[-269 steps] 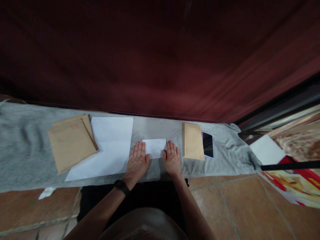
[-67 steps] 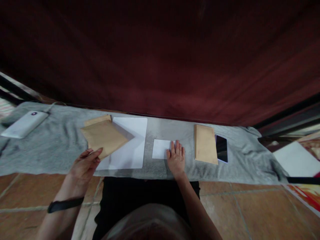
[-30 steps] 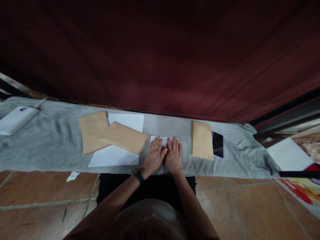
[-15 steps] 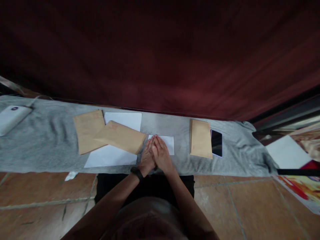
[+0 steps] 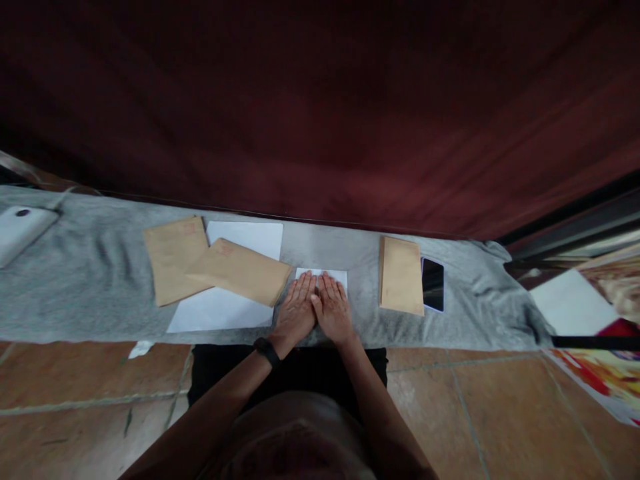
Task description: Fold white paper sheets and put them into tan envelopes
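Both of my hands lie flat, side by side, on a small white piece of paper (image 5: 330, 273), which looks folded; they cover most of it, and only its far edge and corners show. My left hand (image 5: 298, 308), with a dark band on the wrist, has its fingers stretched out over the paper's left half. Over the right half rests my right hand (image 5: 333, 310), fingers extended and thumb reaching toward the left hand. Just left of my hands, a brown envelope (image 5: 245, 270) lies across white sheets (image 5: 220, 313).
Another brown envelope (image 5: 177, 260) is further left, partly under the first. To the right sit a stack of brown envelopes (image 5: 401, 275) and a phone (image 5: 433, 285). A white device (image 5: 23, 230) with a cable lies far left on the grey cloth (image 5: 100, 280). A dark red curtain hangs behind.
My right hand has slid right, off the left hand, onto the right part of the paper. The two hands were overlapping before and now lie side by side.
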Action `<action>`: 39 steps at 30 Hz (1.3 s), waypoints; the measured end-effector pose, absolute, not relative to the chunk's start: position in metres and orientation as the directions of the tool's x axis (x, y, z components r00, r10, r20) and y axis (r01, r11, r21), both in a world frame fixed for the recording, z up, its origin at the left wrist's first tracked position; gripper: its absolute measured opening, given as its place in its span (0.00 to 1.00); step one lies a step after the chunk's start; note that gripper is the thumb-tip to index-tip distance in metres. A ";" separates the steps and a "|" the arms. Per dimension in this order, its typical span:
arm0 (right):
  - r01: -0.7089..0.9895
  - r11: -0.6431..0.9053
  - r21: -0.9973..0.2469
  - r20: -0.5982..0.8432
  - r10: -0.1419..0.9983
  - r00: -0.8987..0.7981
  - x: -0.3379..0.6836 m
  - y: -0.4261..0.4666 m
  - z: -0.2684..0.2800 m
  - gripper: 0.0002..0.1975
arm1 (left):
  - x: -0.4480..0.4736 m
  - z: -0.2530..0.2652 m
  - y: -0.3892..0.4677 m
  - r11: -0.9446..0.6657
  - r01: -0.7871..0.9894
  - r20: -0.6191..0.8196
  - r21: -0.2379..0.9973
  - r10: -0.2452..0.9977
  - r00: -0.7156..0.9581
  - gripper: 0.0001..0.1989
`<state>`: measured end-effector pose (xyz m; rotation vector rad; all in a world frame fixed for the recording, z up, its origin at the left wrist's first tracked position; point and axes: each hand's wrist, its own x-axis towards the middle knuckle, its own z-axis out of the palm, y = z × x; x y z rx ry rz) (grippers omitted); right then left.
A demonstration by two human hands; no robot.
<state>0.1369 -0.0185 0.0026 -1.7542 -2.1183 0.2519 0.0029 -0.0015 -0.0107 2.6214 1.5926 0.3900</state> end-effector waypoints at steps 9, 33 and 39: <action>0.953 0.183 -0.242 0.259 0.959 -0.119 0.163 -0.034 -0.009 0.28 | -0.008 0.004 -0.024 -0.487 0.857 0.194 0.166 0.868 0.456 0.32; 0.921 0.264 -0.286 0.244 0.950 -0.196 0.141 -0.075 0.000 0.27 | -0.025 0.013 -0.046 -0.554 0.820 0.130 0.144 0.832 0.539 0.32; 0.955 0.184 -0.234 0.203 0.969 -0.137 0.157 -0.084 0.000 0.30 | -0.031 0.010 -0.049 -0.556 0.816 0.141 0.157 0.831 0.539 0.35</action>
